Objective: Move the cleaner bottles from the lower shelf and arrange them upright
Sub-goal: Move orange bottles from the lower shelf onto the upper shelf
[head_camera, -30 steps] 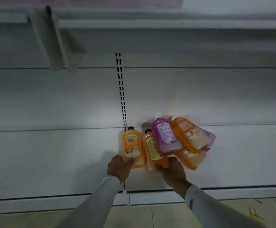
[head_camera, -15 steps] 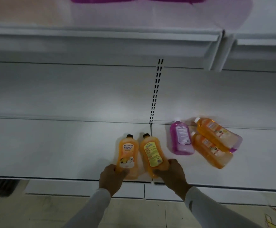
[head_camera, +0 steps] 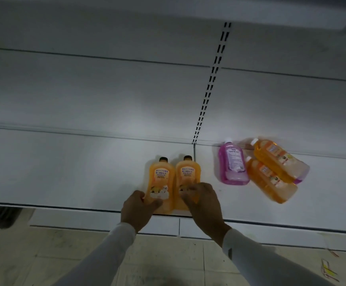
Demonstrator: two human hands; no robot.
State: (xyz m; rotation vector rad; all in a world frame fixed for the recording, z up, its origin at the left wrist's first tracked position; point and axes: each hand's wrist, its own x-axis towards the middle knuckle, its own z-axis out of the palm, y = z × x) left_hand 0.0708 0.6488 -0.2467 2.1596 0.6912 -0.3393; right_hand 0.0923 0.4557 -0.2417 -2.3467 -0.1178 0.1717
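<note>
While the left hand (head_camera: pixel 136 209) gripped the base of one black-capped orange bottle (head_camera: pixel 161 183), the right hand (head_camera: pixel 202 200) curled its fingers round its twin (head_camera: pixel 187 180), both upright at the shelf's (head_camera: pixel 64 172) front edge. Right of that pair, a pink bottle (head_camera: pixel 232 163) and two more orange ones (head_camera: pixel 271 180) lay on their sides in a heap.

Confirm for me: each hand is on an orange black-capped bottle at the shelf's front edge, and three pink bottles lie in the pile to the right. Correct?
Not quite. The head view shows only one pink bottle fully in that pile, beside two orange white-capped bottles. The rest holds: the left hand and right hand each hold an orange black-capped bottle.
</note>
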